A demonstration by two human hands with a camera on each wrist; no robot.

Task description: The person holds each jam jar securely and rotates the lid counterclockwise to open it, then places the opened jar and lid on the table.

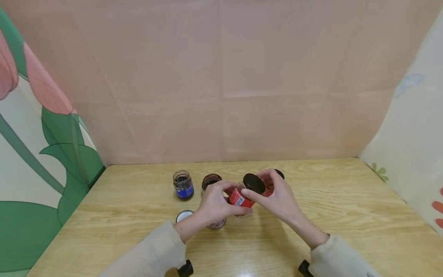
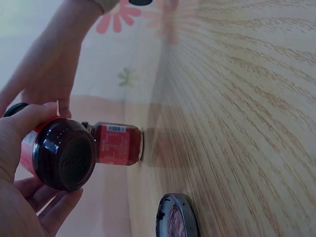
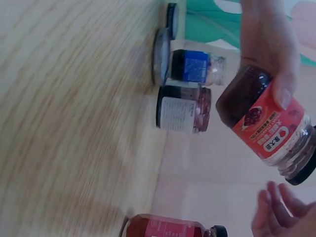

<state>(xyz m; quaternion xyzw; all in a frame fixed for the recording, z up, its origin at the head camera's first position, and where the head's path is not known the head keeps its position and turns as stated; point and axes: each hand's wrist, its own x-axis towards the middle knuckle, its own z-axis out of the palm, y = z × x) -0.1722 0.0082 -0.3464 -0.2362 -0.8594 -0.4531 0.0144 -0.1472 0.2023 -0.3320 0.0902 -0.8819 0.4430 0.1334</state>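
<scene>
My left hand (image 1: 216,202) grips a glass jar (image 3: 269,123) with a red label, dark contents and a black lid (image 1: 254,183). It is tilted and lifted off the table; its base (image 2: 74,160) faces the left wrist camera. Around the lid is my right hand (image 1: 277,194), thumb in front and fingers behind in the head view. In the right wrist view its fingers (image 3: 281,210) are loosely bent, with a gap between them and the lid. Another red-labelled jar (image 2: 117,143) with a black lid stands behind the right hand.
At the back left stands a lidless jar with a blue label (image 1: 183,186). Beside it is a lidless jar with a white label (image 3: 177,113), partly behind the left hand. A white-lined lid (image 1: 184,215) and another upturned lid (image 1: 217,224) lie nearer on the wooden table (image 1: 332,200).
</scene>
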